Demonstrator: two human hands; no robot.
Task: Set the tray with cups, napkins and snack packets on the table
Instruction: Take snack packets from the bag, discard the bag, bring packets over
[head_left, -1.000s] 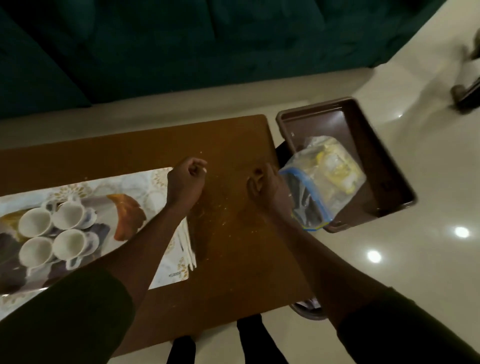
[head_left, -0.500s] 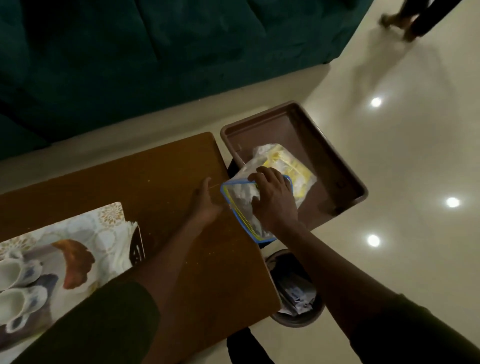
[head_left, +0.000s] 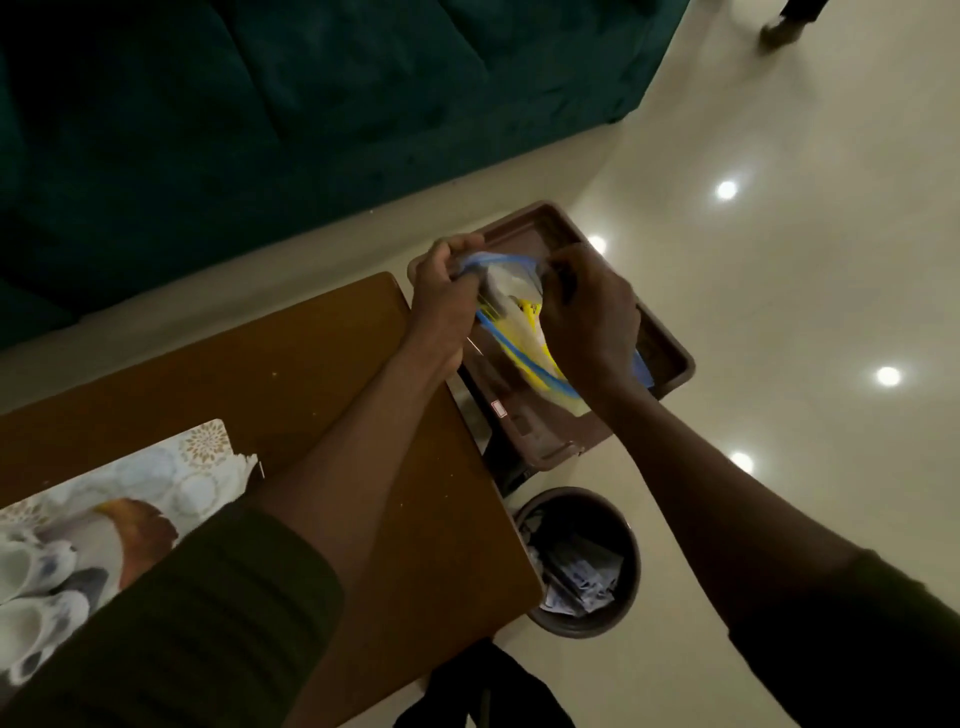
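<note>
A clear zip bag (head_left: 519, 332) with a blue rim and yellow snack packets inside hangs over a brown tray (head_left: 670, 358) just past the right end of the wooden table (head_left: 322, 374). My left hand (head_left: 444, 291) pinches the bag's rim on the left. My right hand (head_left: 587, 317) grips the rim on the right, and the mouth is pulled apart between them. At the lower left, white cups (head_left: 31, 587) stand on a floral tray (head_left: 156, 478), partly hidden by my left sleeve.
A dark round bin (head_left: 582, 561) with wrappers stands on the glossy floor below the brown tray. A dark green sofa (head_left: 260, 130) runs behind the table. Someone's foot (head_left: 779, 28) shows at the top right.
Both hands moved right from the table to the bag over the brown tray. My left hand, bare before, now holds the bag's rim, and the bag is lifted and stretched between both hands.
</note>
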